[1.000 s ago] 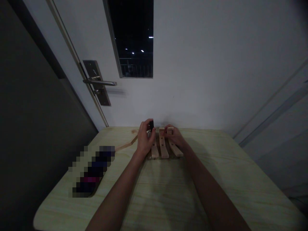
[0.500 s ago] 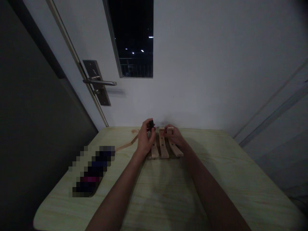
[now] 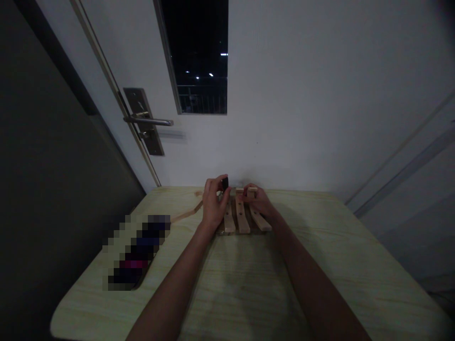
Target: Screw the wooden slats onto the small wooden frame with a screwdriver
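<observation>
My left hand (image 3: 213, 203) is closed, pinching a small black block-like piece (image 3: 225, 183) upright between thumb and fingers. It is over the left of three bent pale wooden hooks (image 3: 229, 222), whose upper end it hides. The middle wooden hook (image 3: 242, 220) shows dark round spots along its length. My right hand (image 3: 261, 201) curls around the upper part of the right wooden hook (image 3: 261, 221), its fingertips reaching toward the middle one. The hooks lie on a brownish, partly see-through base (image 3: 232, 208). What is under the black piece is hidden.
Another bent wooden hook (image 3: 186, 214) lies to the left on the pale wood-grain table (image 3: 241, 293). Nearer me is a dark, pixelated flat object (image 3: 142, 253). Behind the table stands a white door (image 3: 291, 118) with a metal handle (image 3: 152, 121) and a dark window (image 3: 199, 52).
The hands, the black piece and the hooks stay almost in place. The left fingers shift slightly around the black piece, and the whole view moves very slightly.
</observation>
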{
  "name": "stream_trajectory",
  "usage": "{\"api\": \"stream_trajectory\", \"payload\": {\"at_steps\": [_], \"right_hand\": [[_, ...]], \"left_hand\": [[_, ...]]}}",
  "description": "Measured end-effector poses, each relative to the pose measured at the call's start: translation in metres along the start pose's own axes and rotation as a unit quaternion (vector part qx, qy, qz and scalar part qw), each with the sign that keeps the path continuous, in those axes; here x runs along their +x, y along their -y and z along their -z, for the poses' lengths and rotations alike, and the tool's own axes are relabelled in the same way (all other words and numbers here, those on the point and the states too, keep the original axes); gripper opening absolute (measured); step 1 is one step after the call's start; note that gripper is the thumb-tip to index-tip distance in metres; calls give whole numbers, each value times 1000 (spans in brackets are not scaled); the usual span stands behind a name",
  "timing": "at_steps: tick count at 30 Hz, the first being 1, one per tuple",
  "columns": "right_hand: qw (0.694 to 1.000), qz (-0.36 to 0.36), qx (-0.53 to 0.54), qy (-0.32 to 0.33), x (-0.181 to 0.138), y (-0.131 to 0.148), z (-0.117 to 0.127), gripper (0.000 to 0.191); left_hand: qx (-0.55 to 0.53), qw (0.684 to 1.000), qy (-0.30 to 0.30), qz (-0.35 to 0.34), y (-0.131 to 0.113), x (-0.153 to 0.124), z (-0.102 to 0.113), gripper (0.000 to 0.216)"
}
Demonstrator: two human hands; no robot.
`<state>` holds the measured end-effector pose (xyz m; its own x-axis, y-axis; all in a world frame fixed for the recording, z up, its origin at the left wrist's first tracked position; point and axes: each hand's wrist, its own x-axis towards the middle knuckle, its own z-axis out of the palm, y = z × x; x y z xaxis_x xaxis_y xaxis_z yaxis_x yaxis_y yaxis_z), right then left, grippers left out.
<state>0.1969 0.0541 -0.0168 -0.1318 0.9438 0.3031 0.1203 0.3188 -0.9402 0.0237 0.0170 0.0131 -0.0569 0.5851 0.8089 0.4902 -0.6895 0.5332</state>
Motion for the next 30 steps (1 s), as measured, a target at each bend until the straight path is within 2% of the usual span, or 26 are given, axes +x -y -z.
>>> {"api": "stream_trajectory", "payload": {"at_steps": [13, 23, 30], "right_hand": [[1000, 1, 1, -2, 0, -1, 0, 30], [1000, 4, -1, -2, 1, -3, 0, 30], [1000, 0, 12, 2, 0, -2, 0, 29]], "left_hand": [[-16, 1000, 10, 5, -1, -1, 0, 32], [22, 1000, -13, -17, -4, 1, 2, 32], [13, 1000, 8, -15, -2, 0, 2, 31]]}}
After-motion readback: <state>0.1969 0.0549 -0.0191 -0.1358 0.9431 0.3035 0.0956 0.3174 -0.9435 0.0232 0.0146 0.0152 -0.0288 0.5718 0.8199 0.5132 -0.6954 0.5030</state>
